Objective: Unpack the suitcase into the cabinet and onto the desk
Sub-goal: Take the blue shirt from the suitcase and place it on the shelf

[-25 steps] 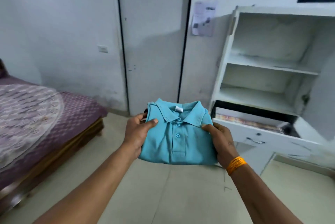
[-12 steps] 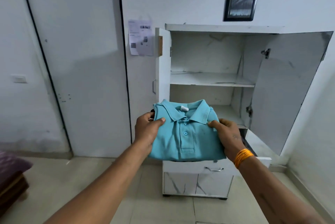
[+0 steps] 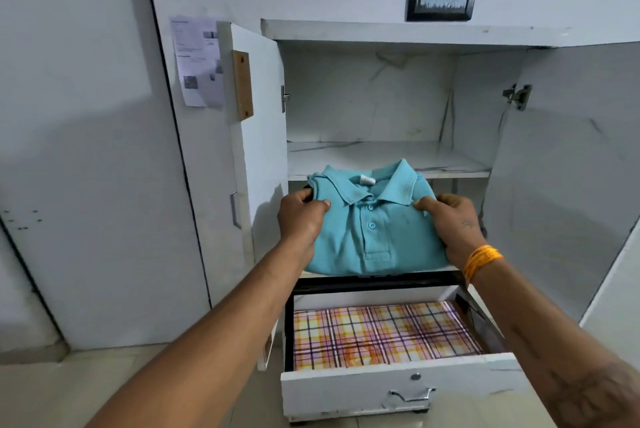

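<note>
Both hands, left hand (image 3: 300, 219) and right hand (image 3: 456, 223), are gripping the folded teal shirt (image 3: 374, 233) with closed fingers | hovering before the open cabinet (image 3: 381, 36) | shelves looking bare, unpacking barely beginning

Both arms reach forward, bare. The left hand (image 3: 300, 218) and right hand (image 3: 456, 225) each pinch a side of the folded shirt (image 3: 374, 223), thumbs on top; an orange band (image 3: 479, 259) circles the right wrist.
</note>
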